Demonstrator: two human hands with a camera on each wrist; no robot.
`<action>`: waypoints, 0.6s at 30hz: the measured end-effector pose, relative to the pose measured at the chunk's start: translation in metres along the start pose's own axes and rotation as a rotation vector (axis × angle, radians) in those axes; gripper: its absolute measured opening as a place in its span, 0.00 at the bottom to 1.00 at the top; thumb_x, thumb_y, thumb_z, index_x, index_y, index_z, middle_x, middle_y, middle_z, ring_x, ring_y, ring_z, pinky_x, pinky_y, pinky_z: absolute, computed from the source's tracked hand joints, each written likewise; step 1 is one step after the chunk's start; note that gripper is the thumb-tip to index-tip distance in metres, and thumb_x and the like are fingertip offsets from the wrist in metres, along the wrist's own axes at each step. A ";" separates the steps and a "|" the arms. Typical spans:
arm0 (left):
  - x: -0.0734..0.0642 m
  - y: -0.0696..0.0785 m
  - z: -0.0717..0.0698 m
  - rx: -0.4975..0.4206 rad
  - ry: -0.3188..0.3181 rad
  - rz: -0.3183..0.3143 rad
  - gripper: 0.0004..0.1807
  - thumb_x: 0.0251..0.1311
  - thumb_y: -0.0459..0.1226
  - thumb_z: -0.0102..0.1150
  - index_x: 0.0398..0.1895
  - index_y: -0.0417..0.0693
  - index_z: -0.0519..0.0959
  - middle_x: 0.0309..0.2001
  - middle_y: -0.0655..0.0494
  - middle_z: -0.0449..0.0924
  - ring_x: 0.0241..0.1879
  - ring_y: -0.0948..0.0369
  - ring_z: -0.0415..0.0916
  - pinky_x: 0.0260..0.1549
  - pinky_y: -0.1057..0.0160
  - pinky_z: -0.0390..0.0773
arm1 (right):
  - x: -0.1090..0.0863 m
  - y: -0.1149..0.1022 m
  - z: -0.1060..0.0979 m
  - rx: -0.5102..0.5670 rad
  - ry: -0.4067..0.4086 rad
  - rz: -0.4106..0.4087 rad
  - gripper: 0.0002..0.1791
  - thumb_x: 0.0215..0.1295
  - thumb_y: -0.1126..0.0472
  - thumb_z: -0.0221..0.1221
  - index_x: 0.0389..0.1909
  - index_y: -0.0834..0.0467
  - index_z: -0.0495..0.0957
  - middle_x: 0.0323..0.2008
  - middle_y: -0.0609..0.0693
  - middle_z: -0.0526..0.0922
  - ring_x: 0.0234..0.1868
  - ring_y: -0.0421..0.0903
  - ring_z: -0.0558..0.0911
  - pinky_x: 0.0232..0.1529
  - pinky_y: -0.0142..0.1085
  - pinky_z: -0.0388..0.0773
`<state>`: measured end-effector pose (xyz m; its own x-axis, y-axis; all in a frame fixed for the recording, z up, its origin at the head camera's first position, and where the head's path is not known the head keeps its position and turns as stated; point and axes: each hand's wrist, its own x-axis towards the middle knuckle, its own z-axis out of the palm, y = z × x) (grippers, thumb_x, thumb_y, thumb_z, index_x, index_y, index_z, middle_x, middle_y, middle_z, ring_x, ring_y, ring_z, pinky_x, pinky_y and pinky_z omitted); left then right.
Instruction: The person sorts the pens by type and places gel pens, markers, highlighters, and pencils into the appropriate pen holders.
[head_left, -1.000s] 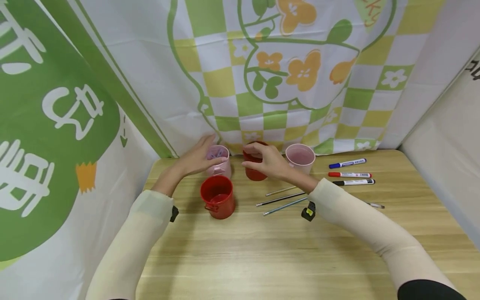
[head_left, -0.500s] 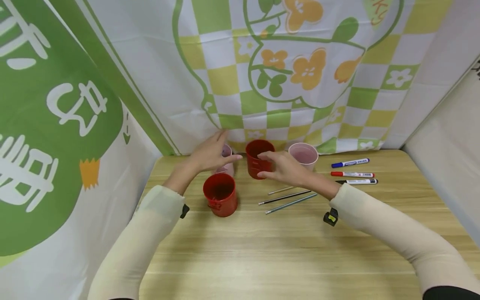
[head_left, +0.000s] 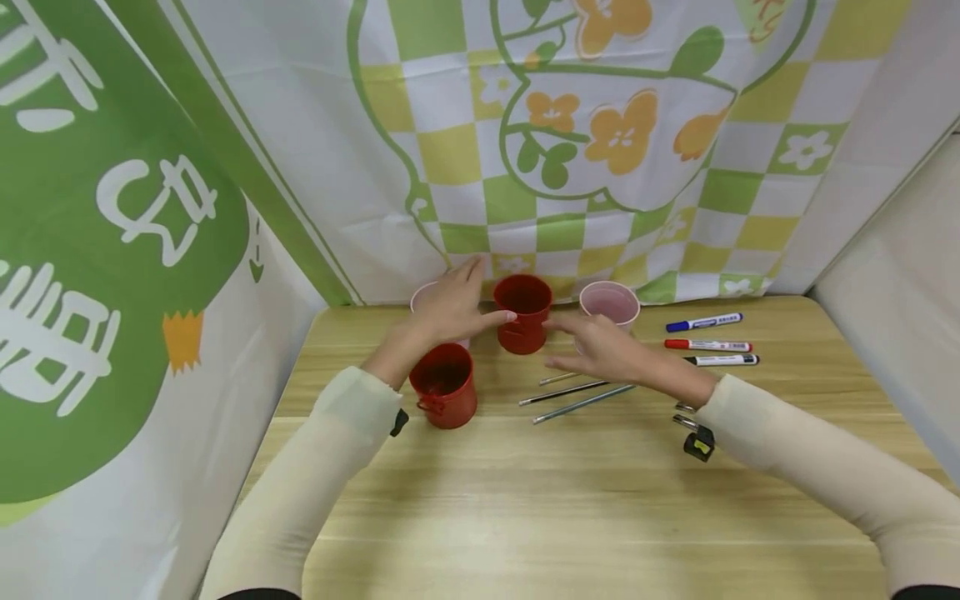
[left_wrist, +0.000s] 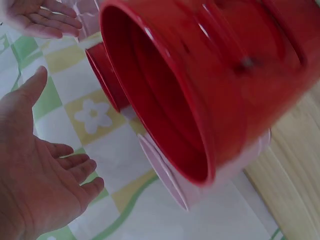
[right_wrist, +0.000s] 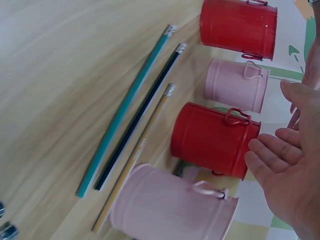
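Note:
My left hand (head_left: 452, 307) hovers with fingers extended above the left pink bucket (head_left: 423, 293), which it mostly covers in the head view. Its thumb points at the back red bucket (head_left: 522, 327). On the other side, my right hand (head_left: 602, 348) is held with fingers apart, in front of the right pink bucket (head_left: 611, 298). In the right wrist view its fingertips (right_wrist: 255, 145) overlap the back red bucket's rim. A second red bucket (head_left: 444, 390) stands nearer to me, below my left wrist; in the left wrist view its mouth looks dark. Neither hand grips anything.
Three pencils, a yellow one (right_wrist: 145, 142), a dark one (right_wrist: 142, 115) and a teal one (right_wrist: 125, 112), lie beneath my right hand. Further right lie blue (head_left: 703, 322), red (head_left: 707, 345) and black (head_left: 723, 360) markers. A printed cloth (head_left: 570, 242) hangs behind the wooden table (head_left: 525, 508).
My right hand has drawn away from the back red bucket toward the right. My left hand has shifted right above the left pink bucket. The buckets keep their arrangement; the head view shifts slightly.

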<state>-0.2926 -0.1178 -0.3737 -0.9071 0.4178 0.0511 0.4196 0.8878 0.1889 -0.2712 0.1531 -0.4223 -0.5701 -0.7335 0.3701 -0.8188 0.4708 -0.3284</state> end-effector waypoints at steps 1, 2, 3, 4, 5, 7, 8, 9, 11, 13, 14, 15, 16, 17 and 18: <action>0.001 0.002 0.001 0.009 -0.003 0.002 0.60 0.55 0.72 0.49 0.78 0.41 0.44 0.77 0.46 0.47 0.75 0.50 0.50 0.70 0.52 0.58 | -0.003 0.000 -0.001 0.003 -0.012 0.005 0.31 0.57 0.49 0.70 0.58 0.61 0.76 0.35 0.50 0.84 0.18 0.38 0.68 0.32 0.36 0.77; 0.002 0.005 0.002 0.009 -0.003 0.004 0.61 0.55 0.72 0.50 0.78 0.40 0.44 0.77 0.45 0.46 0.75 0.49 0.49 0.71 0.52 0.55 | -0.005 0.000 -0.001 -0.003 -0.021 0.009 0.31 0.57 0.49 0.70 0.58 0.61 0.76 0.35 0.50 0.84 0.20 0.39 0.71 0.33 0.37 0.78; 0.003 0.007 0.003 0.012 0.000 0.006 0.61 0.55 0.71 0.50 0.77 0.38 0.44 0.77 0.44 0.46 0.75 0.49 0.48 0.71 0.51 0.53 | -0.008 0.001 -0.001 -0.010 -0.027 0.014 0.31 0.57 0.49 0.70 0.58 0.61 0.76 0.39 0.51 0.85 0.24 0.40 0.75 0.37 0.39 0.80; 0.004 0.009 0.004 0.015 0.004 0.005 0.61 0.55 0.71 0.51 0.77 0.38 0.44 0.77 0.43 0.46 0.75 0.48 0.48 0.72 0.51 0.52 | -0.010 0.001 -0.001 -0.009 -0.034 0.017 0.31 0.56 0.50 0.70 0.57 0.62 0.76 0.41 0.52 0.85 0.28 0.43 0.79 0.40 0.42 0.80; 0.005 0.011 0.005 0.018 0.008 0.002 0.61 0.55 0.71 0.52 0.77 0.37 0.45 0.77 0.42 0.46 0.75 0.48 0.48 0.72 0.50 0.52 | -0.013 0.002 -0.001 -0.012 -0.040 0.020 0.31 0.56 0.50 0.70 0.57 0.62 0.76 0.44 0.52 0.84 0.33 0.45 0.81 0.44 0.44 0.80; 0.006 0.016 0.007 0.024 0.018 -0.011 0.61 0.54 0.71 0.53 0.77 0.36 0.46 0.77 0.41 0.46 0.75 0.48 0.49 0.71 0.49 0.52 | -0.018 0.002 -0.001 -0.018 -0.046 0.017 0.31 0.55 0.50 0.71 0.56 0.62 0.78 0.47 0.55 0.84 0.42 0.49 0.82 0.47 0.47 0.80; 0.007 0.019 0.008 0.020 0.025 -0.017 0.61 0.54 0.70 0.54 0.76 0.36 0.47 0.77 0.41 0.46 0.75 0.48 0.49 0.71 0.48 0.52 | -0.020 0.003 -0.001 -0.028 -0.050 0.008 0.30 0.54 0.51 0.71 0.55 0.63 0.78 0.46 0.55 0.83 0.44 0.50 0.82 0.47 0.47 0.80; 0.007 0.021 0.009 0.024 0.029 -0.023 0.61 0.54 0.71 0.54 0.76 0.36 0.47 0.77 0.41 0.46 0.75 0.48 0.49 0.71 0.48 0.53 | -0.022 0.004 -0.001 -0.029 -0.057 0.001 0.30 0.54 0.51 0.72 0.54 0.63 0.79 0.44 0.55 0.83 0.44 0.51 0.82 0.46 0.47 0.80; 0.009 0.025 0.013 0.017 0.032 -0.035 0.62 0.54 0.71 0.54 0.77 0.37 0.46 0.77 0.41 0.46 0.75 0.48 0.49 0.71 0.49 0.54 | -0.027 0.005 0.000 -0.038 -0.076 -0.008 0.29 0.53 0.51 0.72 0.53 0.62 0.81 0.43 0.55 0.83 0.44 0.49 0.81 0.46 0.46 0.80; 0.011 0.028 0.017 0.004 0.032 -0.045 0.62 0.54 0.70 0.54 0.77 0.37 0.45 0.77 0.41 0.45 0.75 0.48 0.49 0.71 0.49 0.54 | -0.032 0.007 0.002 -0.048 -0.097 -0.019 0.28 0.52 0.51 0.73 0.52 0.62 0.82 0.44 0.54 0.84 0.46 0.50 0.82 0.47 0.46 0.80; 0.011 0.029 0.019 -0.006 0.028 -0.049 0.62 0.54 0.70 0.54 0.77 0.37 0.45 0.77 0.41 0.45 0.75 0.49 0.47 0.71 0.50 0.54 | -0.034 0.008 0.003 -0.052 -0.110 -0.022 0.28 0.52 0.51 0.73 0.51 0.62 0.82 0.44 0.53 0.84 0.47 0.50 0.82 0.48 0.46 0.80; 0.012 0.030 0.021 -0.013 0.025 -0.054 0.62 0.54 0.70 0.54 0.77 0.37 0.44 0.77 0.42 0.44 0.75 0.49 0.47 0.71 0.50 0.53 | -0.037 0.009 0.005 -0.055 -0.122 -0.024 0.28 0.51 0.52 0.73 0.51 0.61 0.82 0.45 0.53 0.85 0.49 0.50 0.82 0.49 0.46 0.80; 0.013 0.031 0.022 -0.019 0.021 -0.059 0.62 0.54 0.70 0.54 0.77 0.37 0.44 0.77 0.42 0.44 0.76 0.49 0.46 0.71 0.50 0.53 | -0.039 0.010 0.007 -0.057 -0.134 -0.029 0.27 0.51 0.52 0.74 0.50 0.61 0.82 0.46 0.52 0.85 0.50 0.50 0.83 0.50 0.46 0.79; 0.013 0.031 0.024 -0.023 0.018 -0.064 0.62 0.54 0.70 0.54 0.77 0.37 0.44 0.77 0.42 0.44 0.76 0.49 0.46 0.72 0.50 0.52 | -0.041 0.011 0.009 -0.057 -0.141 -0.040 0.26 0.51 0.53 0.74 0.50 0.61 0.82 0.47 0.52 0.85 0.51 0.50 0.83 0.50 0.46 0.80; 0.014 0.031 0.026 -0.028 0.014 -0.069 0.62 0.54 0.70 0.54 0.77 0.38 0.43 0.77 0.43 0.43 0.76 0.50 0.45 0.72 0.50 0.52 | -0.043 0.011 0.012 -0.057 -0.146 -0.055 0.26 0.51 0.54 0.74 0.49 0.62 0.83 0.47 0.52 0.86 0.50 0.50 0.83 0.50 0.46 0.80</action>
<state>-0.2911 -0.0794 -0.3927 -0.9344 0.3527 0.0503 0.3549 0.9088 0.2195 -0.2553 0.1841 -0.4521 -0.5121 -0.8203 0.2545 -0.8533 0.4521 -0.2599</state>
